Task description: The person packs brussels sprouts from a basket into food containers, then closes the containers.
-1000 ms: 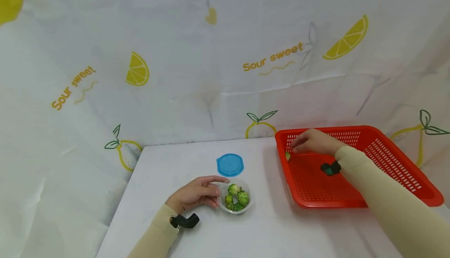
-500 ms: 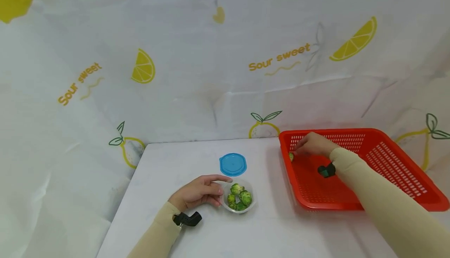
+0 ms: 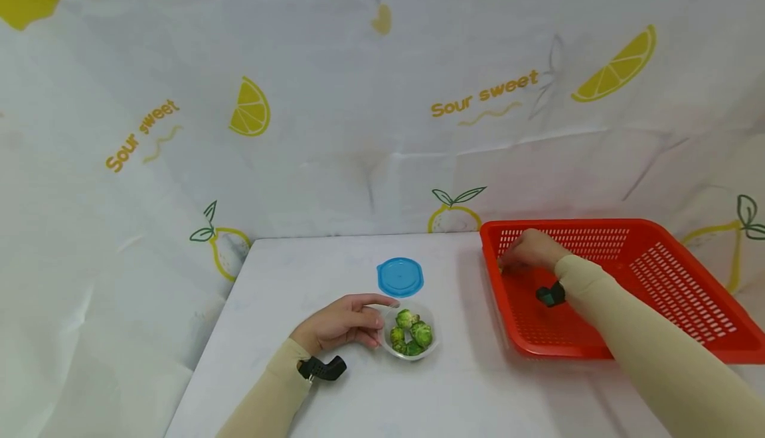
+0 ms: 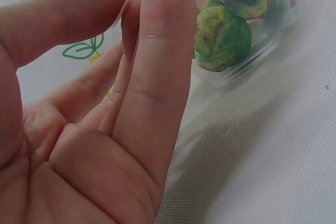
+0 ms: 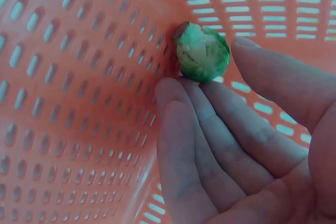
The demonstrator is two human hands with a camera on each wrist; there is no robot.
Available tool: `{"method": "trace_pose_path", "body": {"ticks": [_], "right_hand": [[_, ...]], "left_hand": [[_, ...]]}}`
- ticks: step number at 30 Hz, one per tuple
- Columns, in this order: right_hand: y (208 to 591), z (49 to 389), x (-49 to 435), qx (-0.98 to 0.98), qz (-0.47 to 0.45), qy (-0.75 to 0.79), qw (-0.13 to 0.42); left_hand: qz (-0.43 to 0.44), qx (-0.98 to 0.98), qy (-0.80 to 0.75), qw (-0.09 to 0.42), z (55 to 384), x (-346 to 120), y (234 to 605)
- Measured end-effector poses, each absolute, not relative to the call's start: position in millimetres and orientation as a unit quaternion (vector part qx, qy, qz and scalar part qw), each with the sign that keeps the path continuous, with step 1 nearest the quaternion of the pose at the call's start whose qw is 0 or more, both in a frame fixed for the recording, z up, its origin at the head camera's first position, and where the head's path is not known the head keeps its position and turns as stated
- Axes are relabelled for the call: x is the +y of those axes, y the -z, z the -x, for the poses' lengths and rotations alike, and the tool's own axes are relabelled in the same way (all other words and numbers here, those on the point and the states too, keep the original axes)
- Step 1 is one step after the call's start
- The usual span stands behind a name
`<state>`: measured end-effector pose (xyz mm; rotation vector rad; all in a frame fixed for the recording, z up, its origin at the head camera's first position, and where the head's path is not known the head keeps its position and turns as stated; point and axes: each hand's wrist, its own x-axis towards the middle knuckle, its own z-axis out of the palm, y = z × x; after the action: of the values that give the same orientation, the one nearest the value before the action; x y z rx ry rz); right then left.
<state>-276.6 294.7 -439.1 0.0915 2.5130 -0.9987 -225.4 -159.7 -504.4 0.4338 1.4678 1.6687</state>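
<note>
My left hand point(image 3: 343, 322) holds the left side of a small clear plastic bowl point(image 3: 431, 345). Inside it lie several green Brussels sprouts point(image 3: 422, 334); two show through the clear wall in the left wrist view. Over in the red basket point(image 3: 505, 312), my right hand point(image 3: 534, 250) reaches down into the far left corner. A single Brussels sprout point(image 5: 202, 53) sits there against the basket wall. The right fingertips touch its near side, and the thumb tip lies close beside it, seemingly slightly apart. From the head view that sprout is mostly hidden by the hand.
Behind the bowl lies a blue lid point(image 3: 400, 277) flat on the white tabletop point(image 3: 299, 272). A white sheet printed with lemons point(image 3: 335, 126) hangs behind the table. The slotted basket stands at the right side.
My right hand has lowered into the basket corner and come against the sprout, covering it. The left hand stays at the bowl. The head view has shifted slightly.
</note>
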Motion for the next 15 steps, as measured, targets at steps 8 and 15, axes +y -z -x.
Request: {"method": "trace_pose_path", "body": {"ticks": [8, 15], "right_hand": [[440.5, 274.7, 284.1, 0.915, -0.044, 0.351, 0.194], [435.3, 267.5, 275.8, 0.922, -0.061, 0.34, 0.176]], "left_hand": [[-0.172, 0.588, -0.666, 0.426, 225.3, -160.0, 503.4], [-0.171, 0.589, -0.666, 0.426, 224.9, -159.4, 503.1]]}}
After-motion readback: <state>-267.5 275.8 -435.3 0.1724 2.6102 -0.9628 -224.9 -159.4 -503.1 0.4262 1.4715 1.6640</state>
